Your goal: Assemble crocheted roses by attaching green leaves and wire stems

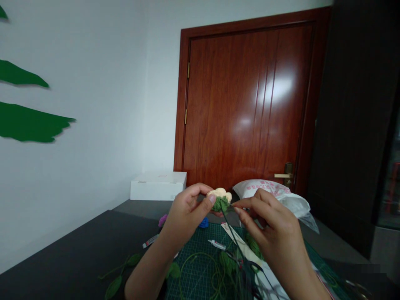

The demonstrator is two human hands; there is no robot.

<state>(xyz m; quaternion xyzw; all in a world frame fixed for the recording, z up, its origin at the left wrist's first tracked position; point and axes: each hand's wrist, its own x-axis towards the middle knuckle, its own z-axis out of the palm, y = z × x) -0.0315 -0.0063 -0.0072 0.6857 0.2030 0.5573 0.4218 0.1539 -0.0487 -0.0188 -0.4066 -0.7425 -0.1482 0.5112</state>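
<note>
A small cream flower (223,193), apparently crocheted, is held up above the table between the thumb and fingers of my left hand (183,212). Its green base (219,204) faces me, and a thin dark green stem (231,229) runs down from it. My right hand (271,221) is closed in a pinch at the right edge of the green base. What lies between those fingertips is too small to make out. Below the hands, a white glue tube (216,244) lies on the green cutting mat (196,266).
Loose green yarn (184,260) curls over the mat, near dark-handled scissors (254,265). Green leaves (114,285) lie at the front left. Behind stand a white box (156,187) and a stuffed white plastic bag (261,187), before a wooden door (231,104).
</note>
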